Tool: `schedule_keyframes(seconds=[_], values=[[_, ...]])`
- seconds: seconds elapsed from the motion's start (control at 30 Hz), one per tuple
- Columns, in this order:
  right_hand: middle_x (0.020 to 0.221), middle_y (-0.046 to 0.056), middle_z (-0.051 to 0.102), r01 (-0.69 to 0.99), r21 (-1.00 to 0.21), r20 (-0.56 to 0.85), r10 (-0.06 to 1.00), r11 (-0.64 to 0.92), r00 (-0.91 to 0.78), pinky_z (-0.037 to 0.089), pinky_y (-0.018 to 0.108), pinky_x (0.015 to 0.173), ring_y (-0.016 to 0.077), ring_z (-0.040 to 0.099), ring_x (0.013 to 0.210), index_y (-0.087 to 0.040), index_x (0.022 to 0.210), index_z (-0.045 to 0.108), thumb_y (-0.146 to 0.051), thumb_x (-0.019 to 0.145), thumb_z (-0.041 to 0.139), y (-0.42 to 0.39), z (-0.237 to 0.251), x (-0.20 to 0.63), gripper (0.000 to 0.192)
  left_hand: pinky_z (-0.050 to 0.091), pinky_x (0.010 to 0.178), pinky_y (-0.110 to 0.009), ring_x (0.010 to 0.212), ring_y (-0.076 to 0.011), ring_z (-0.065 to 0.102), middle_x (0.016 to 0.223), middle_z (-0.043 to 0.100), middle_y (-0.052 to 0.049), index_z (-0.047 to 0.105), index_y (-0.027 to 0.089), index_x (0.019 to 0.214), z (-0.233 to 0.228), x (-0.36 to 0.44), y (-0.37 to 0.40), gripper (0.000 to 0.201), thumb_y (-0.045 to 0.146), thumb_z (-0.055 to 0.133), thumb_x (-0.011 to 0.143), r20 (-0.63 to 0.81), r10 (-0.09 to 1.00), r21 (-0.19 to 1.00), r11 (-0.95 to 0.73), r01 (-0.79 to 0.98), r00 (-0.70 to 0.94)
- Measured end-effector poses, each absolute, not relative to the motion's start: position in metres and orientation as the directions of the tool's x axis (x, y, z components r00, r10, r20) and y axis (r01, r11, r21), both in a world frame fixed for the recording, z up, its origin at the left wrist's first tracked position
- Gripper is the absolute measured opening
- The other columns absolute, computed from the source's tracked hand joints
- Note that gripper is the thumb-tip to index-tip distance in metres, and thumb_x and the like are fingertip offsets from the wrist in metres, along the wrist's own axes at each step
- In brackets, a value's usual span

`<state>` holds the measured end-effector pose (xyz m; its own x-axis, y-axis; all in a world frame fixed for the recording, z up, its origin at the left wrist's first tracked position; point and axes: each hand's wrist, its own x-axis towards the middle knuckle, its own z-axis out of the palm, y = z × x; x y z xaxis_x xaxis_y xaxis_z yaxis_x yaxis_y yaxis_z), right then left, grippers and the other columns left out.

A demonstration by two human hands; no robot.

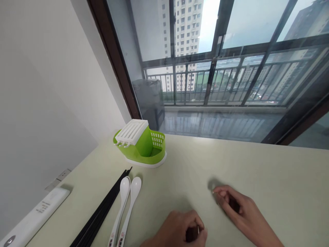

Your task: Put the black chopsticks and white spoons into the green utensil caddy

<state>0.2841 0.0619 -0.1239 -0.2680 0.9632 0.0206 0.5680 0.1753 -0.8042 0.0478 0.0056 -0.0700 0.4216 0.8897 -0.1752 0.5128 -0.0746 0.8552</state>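
Pale table, white wall, balcony window, daylight.

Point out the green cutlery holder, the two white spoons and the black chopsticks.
green cutlery holder [146, 145]: head view, green side wall.
white spoons [128, 192]: head view, the bowls.
black chopsticks [102, 212]: head view, mid-shaft.
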Motion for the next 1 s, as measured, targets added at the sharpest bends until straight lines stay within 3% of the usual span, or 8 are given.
schedule_keyframes(seconds=[0.17,0.3,0.4,0.47,0.57,0.63,0.8,1.0], values=[[0.073,0.000,0.062,0.574,-0.794,0.039,0.958,0.202,-0.283,0.047,0.020,0.054,0.0147,0.059,0.062,-0.023,0.108,0.067,-0.052,0.097,0.050,0.063,-0.128,0.287,0.036,0.035,0.051,-0.018,0.044,-0.0067,0.043,0.056,0.055,0.007,0.062,0.021,0.083,-0.052,0.040,-0.005,0.004,0.024,0.060,0.084,-0.173,0.865,0.796,-0.159,0.583,0.472],[0.071,-0.001,0.060,0.578,-0.789,0.056,0.960,0.211,-0.273,0.045,0.020,0.051,0.0145,0.058,0.061,-0.023,0.105,0.068,-0.053,0.097,0.049,0.064,-0.129,0.287,0.036,0.042,0.056,-0.018,0.047,-0.0086,0.049,0.056,0.059,0.006,0.062,0.023,0.083,-0.018,0.009,-0.019,0.009,0.024,0.055,0.088,0.000,0.941,0.678,-0.249,0.691,0.339],[0.069,-0.001,0.058,0.567,-0.794,0.066,0.959,0.217,-0.274,0.046,0.020,0.051,0.0144,0.057,0.060,-0.023,0.103,0.069,-0.054,0.095,0.050,0.064,-0.129,0.286,0.037,0.043,0.054,-0.020,0.051,-0.0117,0.053,0.058,0.058,0.005,0.061,0.024,0.085,0.004,-0.032,-0.025,0.019,0.034,0.049,0.095,0.090,0.994,0.550,-0.106,0.828,0.068],[0.070,-0.001,0.059,0.557,-0.802,0.073,0.961,0.214,-0.265,0.046,0.019,0.052,0.0142,0.057,0.060,-0.023,0.103,0.069,-0.054,0.095,0.051,0.063,-0.130,0.285,0.036,0.045,0.054,-0.021,0.056,-0.0142,0.057,0.064,0.061,0.004,0.063,0.025,0.096,0.011,-0.065,-0.027,0.025,0.045,0.047,0.097,0.115,0.986,0.477,0.048,0.877,-0.117],[0.072,-0.001,0.061,0.550,-0.810,0.077,0.967,0.204,-0.244,0.046,0.019,0.053,0.0137,0.057,0.061,-0.024,0.103,0.068,-0.053,0.095,0.051,0.061,-0.131,0.284,0.035,0.055,0.078,-0.033,0.088,-0.0245,0.068,0.096,0.072,-0.005,0.063,0.024,0.108,0.007,-0.114,-0.033,0.042,0.060,0.048,0.091,0.234,0.930,0.341,0.195,0.920,-0.284],[0.072,-0.001,0.062,0.554,-0.808,0.076,0.968,0.200,-0.239,0.045,0.019,0.052,0.0136,0.058,0.060,-0.024,0.104,0.069,-0.053,0.095,0.051,0.061,-0.132,0.285,0.035,0.052,0.096,-0.045,0.108,-0.0326,0.065,0.111,0.071,-0.011,0.063,0.021,0.110,-0.003,-0.141,-0.041,0.054,0.067,0.049,0.085,0.278,0.911,0.259,0.235,0.937,-0.305],[0.067,-0.002,0.063,0.562,-0.802,0.076,0.968,0.203,-0.240,0.044,0.017,0.046,0.0135,0.060,0.056,-0.024,0.101,0.071,-0.053,0.090,0.057,0.064,-0.133,0.290,0.034,0.051,0.100,-0.047,0.118,-0.0362,0.063,0.121,0.069,-0.015,0.060,0.019,0.120,-0.033,-0.176,-0.070,0.068,0.071,0.054,0.078,0.099,0.923,0.181,0.350,0.919,-0.371],[0.070,0.000,0.069,0.553,-0.805,0.088,0.965,0.215,-0.248,0.048,0.017,0.049,0.0147,0.064,0.058,-0.024,0.099,0.073,-0.053,0.087,0.060,0.065,-0.132,0.293,0.034,0.054,0.090,-0.043,0.114,-0.0354,0.066,0.122,0.068,-0.016,0.056,0.019,0.122,-0.036,-0.172,-0.076,0.062,0.062,0.051,0.078,-0.046,0.892,0.131,0.451,0.883,-0.449]])
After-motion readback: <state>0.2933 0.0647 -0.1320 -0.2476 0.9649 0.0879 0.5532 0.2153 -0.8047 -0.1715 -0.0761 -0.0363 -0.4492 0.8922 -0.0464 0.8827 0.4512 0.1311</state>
